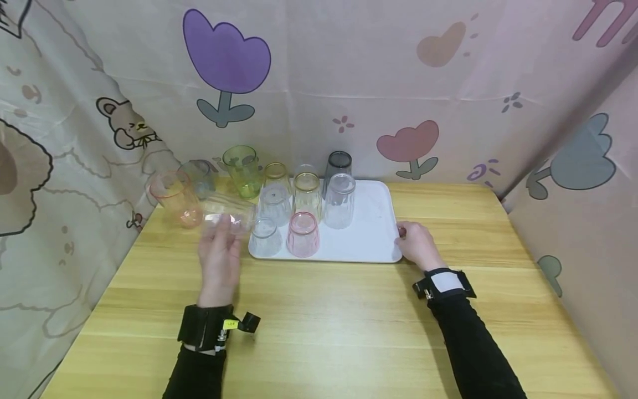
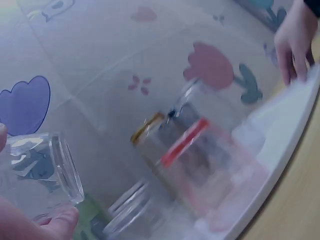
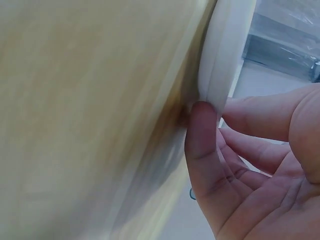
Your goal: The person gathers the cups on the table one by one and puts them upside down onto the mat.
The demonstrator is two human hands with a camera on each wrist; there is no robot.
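Note:
My left hand (image 1: 219, 263) grips a clear glass (image 1: 229, 213) tipped on its side, left of the white tray (image 1: 371, 233). In the left wrist view, fingers hold that clear glass (image 2: 37, 175) near its thick end. My right hand (image 1: 420, 244) pinches the tray's right edge; the right wrist view shows a finger and thumb on either side of the tray rim (image 3: 217, 60). On the tray's left and middle stand several glasses, among them a pink glass (image 1: 303, 235), a small clear glass (image 1: 266, 238), a yellow-tinted glass (image 1: 307, 194), a dark grey glass (image 1: 339, 162) and a taller clear glass (image 1: 340, 202).
Left of the tray, an orange-pink glass (image 1: 174, 197), a bluish glass (image 1: 200, 177) and a green glass (image 1: 244, 172) stand near the back edge of the wooden table (image 1: 319, 321). A patterned cloth (image 1: 319, 66) hangs behind and at both sides.

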